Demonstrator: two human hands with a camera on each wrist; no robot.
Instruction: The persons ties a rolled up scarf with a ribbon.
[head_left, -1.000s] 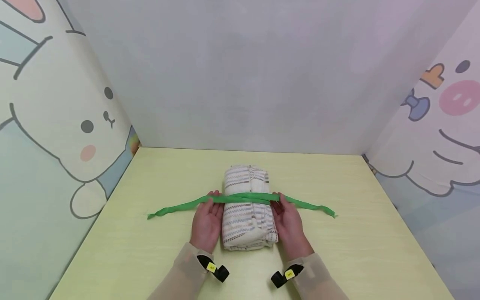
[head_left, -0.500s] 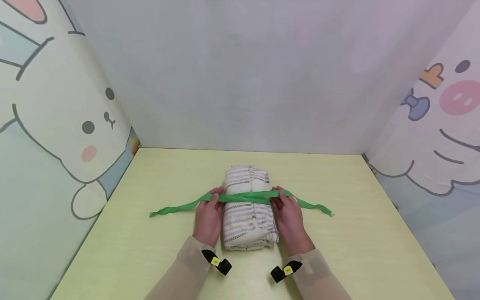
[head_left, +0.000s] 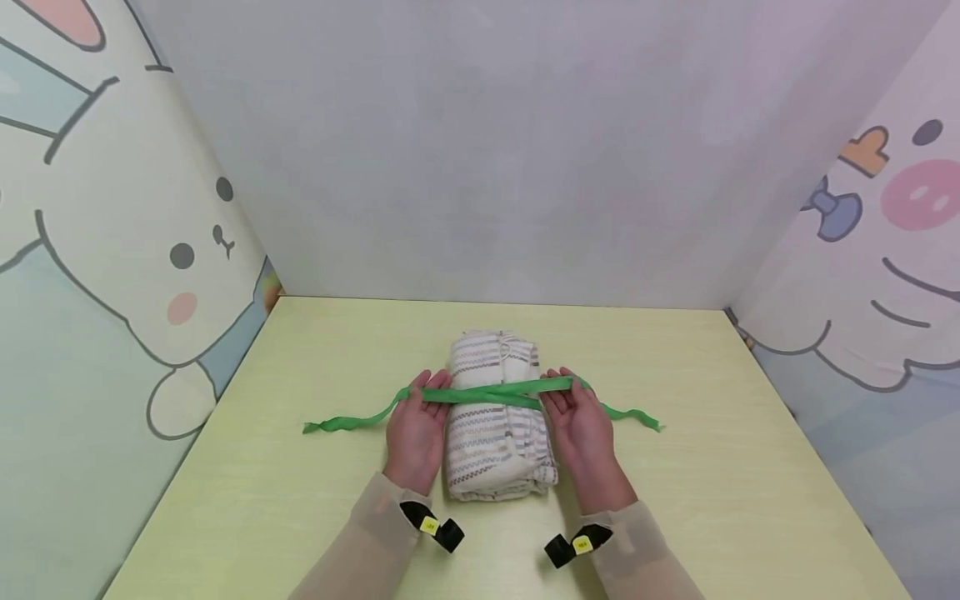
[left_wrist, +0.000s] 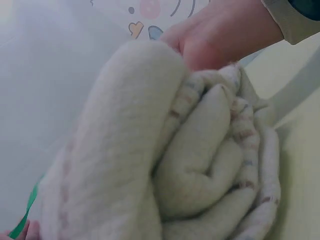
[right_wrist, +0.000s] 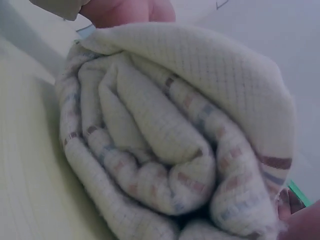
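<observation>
A rolled cream towel (head_left: 480,454) with coloured woven stripes lies lengthwise on the table. Across its top run crossed strands of green ribbon (head_left: 487,393). At the towel's left side my left hand (head_left: 417,437) faces palm up, holding one ribbon strand at the thumb while the other fingers extend towards the towel. My right hand (head_left: 585,437) mirrors it on the right, holding the other strand at its thumb. Loose ribbon ends trail outward past both hands. The towel's rolled end (left_wrist: 200,165) fills much of both wrist views and hides most of the fingers there.
The pale yellow table (head_left: 712,450) extends around the towel. A grey wall (head_left: 495,167) stands along its back edge. Cartoon-printed panels (head_left: 112,250) flank the table on both sides. Each sleeve cuff carries a small black wrist camera (head_left: 450,535).
Both hands have shifted slightly away from the body, and their fingers have spread more. The ribbon strands sit farther apart at the right. The trailing ends have drawn slightly inward.
</observation>
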